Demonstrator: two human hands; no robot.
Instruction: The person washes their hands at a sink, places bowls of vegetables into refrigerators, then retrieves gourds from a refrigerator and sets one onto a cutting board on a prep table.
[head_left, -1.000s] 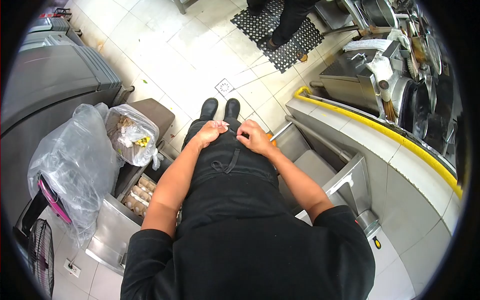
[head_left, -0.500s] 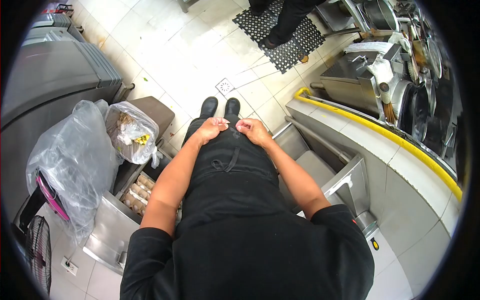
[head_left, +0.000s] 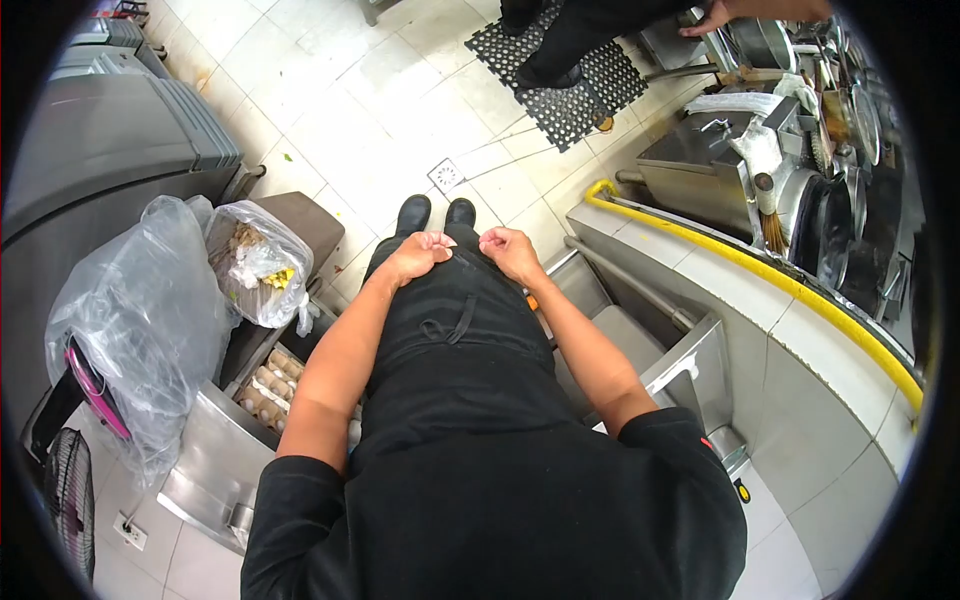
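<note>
My left hand (head_left: pixel 421 257) is in front of the dark apron (head_left: pixel 470 300), its fingertips pinched together near the apron's upper middle. A small pale spot shows at those fingertips, and I cannot tell if it is a nail or something held. Opposite it, a short gap away, my right hand (head_left: pixel 511 253) also has thumb and fingers drawn together, close to the apron cloth. What lies inside either pinch is too small to make out. A tied apron string (head_left: pixel 462 320) hangs below the hands. Beyond them are my black shoes (head_left: pixel 437 213).
At left stands a bin lined with clear plastic (head_left: pixel 262 270), beside a large plastic bag (head_left: pixel 140 310) and egg trays (head_left: pixel 270 390). A steel sink (head_left: pixel 620 335) and a yellow-edged tiled counter (head_left: pixel 760 260) are at right. Another person (head_left: pixel 570 45) stands on a black mat (head_left: pixel 610 85).
My right hand has shifted slightly right, widening the gap between my hands. The other person's foot has moved, and their hand now shows at top right.
</note>
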